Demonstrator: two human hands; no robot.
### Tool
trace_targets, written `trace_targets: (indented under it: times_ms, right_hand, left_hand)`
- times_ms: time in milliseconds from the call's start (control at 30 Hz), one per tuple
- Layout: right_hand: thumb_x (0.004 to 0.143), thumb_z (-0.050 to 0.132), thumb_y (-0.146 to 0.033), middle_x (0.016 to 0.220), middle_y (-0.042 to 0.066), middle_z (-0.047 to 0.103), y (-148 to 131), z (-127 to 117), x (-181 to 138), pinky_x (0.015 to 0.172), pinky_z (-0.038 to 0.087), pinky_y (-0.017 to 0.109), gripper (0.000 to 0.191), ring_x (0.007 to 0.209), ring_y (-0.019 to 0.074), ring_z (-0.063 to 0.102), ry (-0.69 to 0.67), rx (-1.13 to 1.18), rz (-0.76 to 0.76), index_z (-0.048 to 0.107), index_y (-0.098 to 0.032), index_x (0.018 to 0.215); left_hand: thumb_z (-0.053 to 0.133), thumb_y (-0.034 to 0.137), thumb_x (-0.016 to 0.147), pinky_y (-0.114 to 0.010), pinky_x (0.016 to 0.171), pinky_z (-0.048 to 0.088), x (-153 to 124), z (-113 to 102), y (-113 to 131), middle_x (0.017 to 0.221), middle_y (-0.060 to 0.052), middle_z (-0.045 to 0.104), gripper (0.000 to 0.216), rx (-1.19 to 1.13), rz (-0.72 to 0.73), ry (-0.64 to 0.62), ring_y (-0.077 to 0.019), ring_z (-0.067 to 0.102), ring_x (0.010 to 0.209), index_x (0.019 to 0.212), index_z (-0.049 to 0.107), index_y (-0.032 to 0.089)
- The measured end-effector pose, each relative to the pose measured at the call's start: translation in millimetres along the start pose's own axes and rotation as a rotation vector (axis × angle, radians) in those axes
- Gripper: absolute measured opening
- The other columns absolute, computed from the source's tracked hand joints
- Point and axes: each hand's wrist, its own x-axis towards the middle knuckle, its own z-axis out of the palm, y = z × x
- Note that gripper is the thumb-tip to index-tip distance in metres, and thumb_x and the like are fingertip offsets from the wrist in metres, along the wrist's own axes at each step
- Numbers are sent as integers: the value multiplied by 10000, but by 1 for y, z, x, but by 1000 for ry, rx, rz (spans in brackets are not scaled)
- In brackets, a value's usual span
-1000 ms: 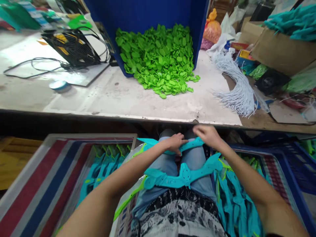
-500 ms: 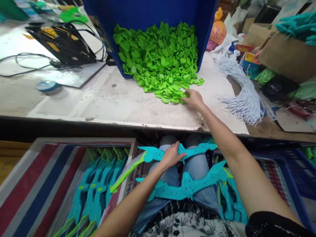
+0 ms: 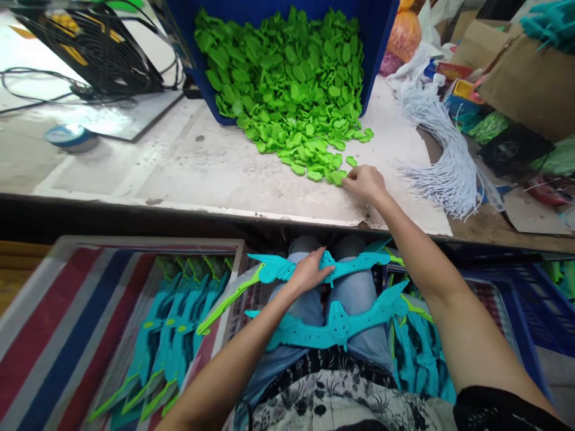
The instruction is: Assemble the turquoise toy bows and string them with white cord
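Toy bow [image 3: 354, 263], the far one: where does it lie?

Across the person's lap [image 3: 353, 292], over the knees and short of the counter [image 3: 215, 179]. A second bow [image 3: 339, 326] lies just nearer the waist.

What steadies it?

The left hand [image 3: 309, 272]. Its fingers grip the bow beside the middle, probably for balance, as both ends stick out past the knees.

And the right hand [image 3: 368, 182]?

Up on the counter, fingers bent together at the front edge of the green pieces [image 3: 291, 90]. I can't tell whether they have one pinched.

Why are those pieces spread like that?

The blue bin [image 3: 380, 48] seems to be on its side, mouth toward the person, which would let them spill within easy reach. Most are inside it.

Any other containers?

On the left, a pale-rimmed crate [image 3: 153, 241] with striped cloth [image 3: 76, 335] holds a row of bows [image 3: 171, 326], leaning side by side, perhaps to save room. On the right, a bunch of bows [image 3: 424, 350] is by a blue basket [image 3: 516, 335]; how much sits inside is hidden. Farther off, a cardboard box [image 3: 530, 90] carries turquoise parts [image 3: 552, 27].
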Motion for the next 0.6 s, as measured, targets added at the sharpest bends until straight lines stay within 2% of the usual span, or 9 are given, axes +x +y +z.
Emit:
trace_targets:
  times_ms: [100,167,300,433,600]
  right_hand:
    - [833,630,-339,1121,136,640,-3,1,-9,961,452,411,336,1087,287,557,52,-93,-194,693,-170,1116]
    - [857,617,-355,1175,157,605,-9,5,-9,991,438,430,374,1136,306,526,14,-116,-220,669,-149,1165]
    - [858,611,-284,1141,181,614,-20,12,-2,971,449,439,345,1119,327,548,-72,-145,-103,663,-103,1147]
    - [827,662,-305,1117,148,624,-15,15,4,966,446,421,438,1091,302,562,-20,-91,-150,613,-128,1225]
    - [853,623,-400,975,120,659,1,13,6,898,455,364,326,974,258,601,4,-43,-197,691,-127,1016]
  left_hand:
    - [564,393,871,-368,1023,449,1,1,1,1391,-143,564,624,30,-7,5,-301,544,1271,1431,420,160]
    - [557,401,877,-363,1022,447,2,2,1,1390,-146,564,619,37,-11,-1,-299,543,1272,1427,424,151]
    - [556,399,876,-347,1031,439,4,-1,0,1400,-153,555,619,21,-17,-33,-288,534,1285,1420,434,132]
    - [546,382,876,-314,1057,416,9,-5,-4,1432,-135,532,598,-18,-8,-58,-260,516,1308,1408,458,123]
    - [537,404,868,-318,1034,437,16,-8,-8,1418,-113,550,613,-77,-5,-84,-256,553,1267,1415,464,136]
